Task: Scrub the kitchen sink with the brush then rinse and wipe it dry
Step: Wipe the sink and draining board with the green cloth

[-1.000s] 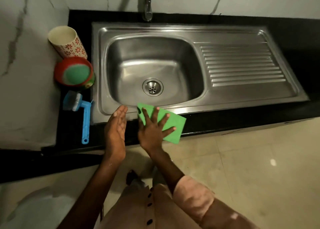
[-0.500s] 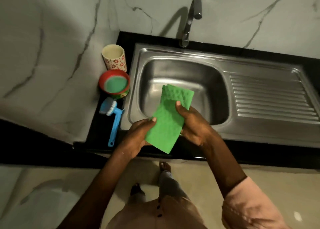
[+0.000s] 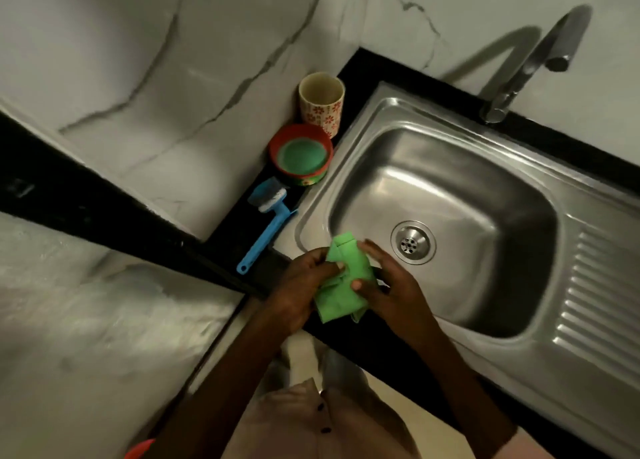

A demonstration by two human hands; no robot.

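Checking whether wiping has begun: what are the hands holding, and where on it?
Both hands hold the folded green cloth: left hand grips its left side, right hand its right edge, thumb on top.

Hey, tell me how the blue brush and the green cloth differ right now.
The blue brush lies untouched on the black counter left of the sink; the green cloth is held up at the sink's near edge by the left hand and right hand. The brush is rigid and straight, with a long handle; the cloth is soft and folded into a bunch. Both are cleaning tools, brightly coloured.
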